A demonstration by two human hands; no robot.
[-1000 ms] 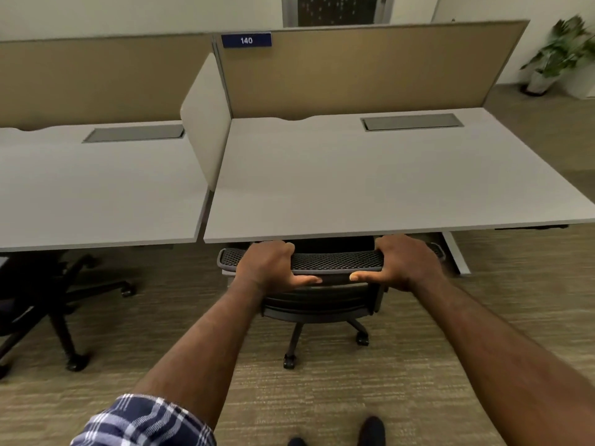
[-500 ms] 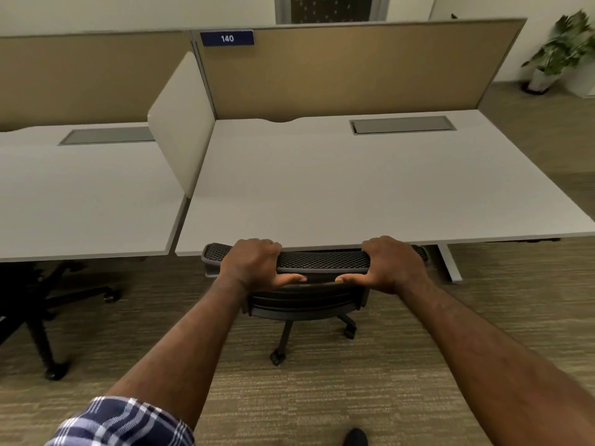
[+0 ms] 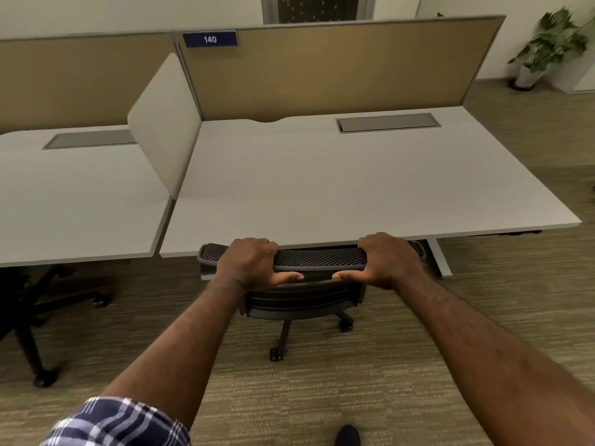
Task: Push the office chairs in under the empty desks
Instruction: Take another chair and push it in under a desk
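A black mesh-backed office chair (image 3: pixel 318 259) stands against the front edge of the bare white desk (image 3: pixel 354 181) numbered 140. Its seat is hidden under the desktop; only the top of the backrest, the lower back and two castor legs show. My left hand (image 3: pixel 249 263) grips the left part of the backrest's top rail. My right hand (image 3: pixel 388 260) grips the right part, thumbs pointing toward each other. A second black chair (image 3: pixel 29 320) sits at the far left, partly under the neighbouring white desk (image 3: pixel 74 201).
Tan partition panels (image 3: pixel 338 66) back both desks and a white divider (image 3: pixel 164 123) separates them. A desk leg (image 3: pixel 439 257) stands right of the chair. A potted plant (image 3: pixel 544 46) is at the far right corner. Carpet floor (image 3: pixel 354 381) lies around me.
The chair has slid a little further in under the desk with both hands still on its backrest. The view has shifted slightly sideways.
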